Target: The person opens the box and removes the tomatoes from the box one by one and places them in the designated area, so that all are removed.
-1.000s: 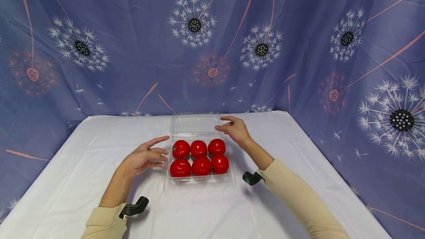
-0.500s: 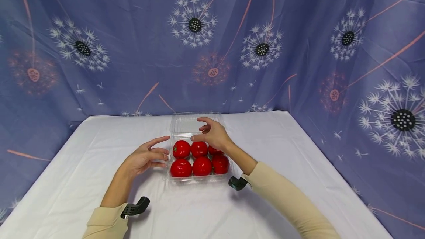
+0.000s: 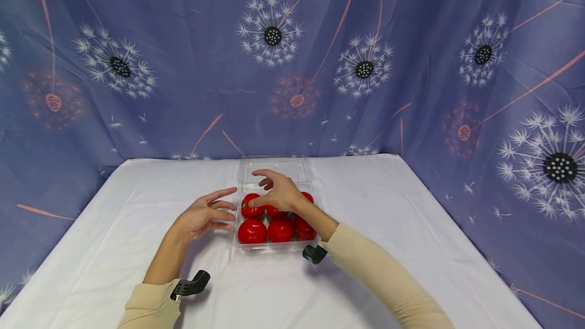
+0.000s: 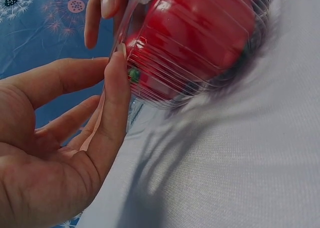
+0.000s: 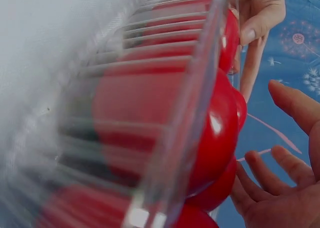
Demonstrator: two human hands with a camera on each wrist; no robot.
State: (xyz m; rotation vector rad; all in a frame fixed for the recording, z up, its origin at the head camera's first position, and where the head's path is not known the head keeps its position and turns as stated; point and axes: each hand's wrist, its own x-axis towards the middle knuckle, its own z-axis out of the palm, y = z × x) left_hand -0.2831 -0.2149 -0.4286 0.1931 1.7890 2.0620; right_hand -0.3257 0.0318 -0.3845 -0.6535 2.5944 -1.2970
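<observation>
A clear plastic clamshell box point(image 3: 279, 245) holds several shiny red tomatoes point(image 3: 252, 231) in two rows. Its lid point(image 3: 297, 169) lies folded back behind it. At the box's left side is my left hand point(image 3: 201, 217), its fingertips right at the rim, as the left wrist view also shows. My right hand point(image 3: 281, 192) hovers over the back row, palm turned left and fingers spread, with nothing in it. The thumb overlaps the back-left tomato point(image 4: 145, 78), whose green stem end shows through the ribbed wall. The hand and forearm partly hide the other back tomatoes.
A white cloth point(image 3: 256, 293) covers the table under the box. Behind and to the right hangs a blue curtain point(image 3: 219, 65) printed with dandelions, close to the table's back edge. Black wrist cameras point(image 3: 194, 284) stick out from both sleeves.
My right hand has moved left from the lid's right edge to over the back row of tomatoes. The left hand stays at the box's left rim.
</observation>
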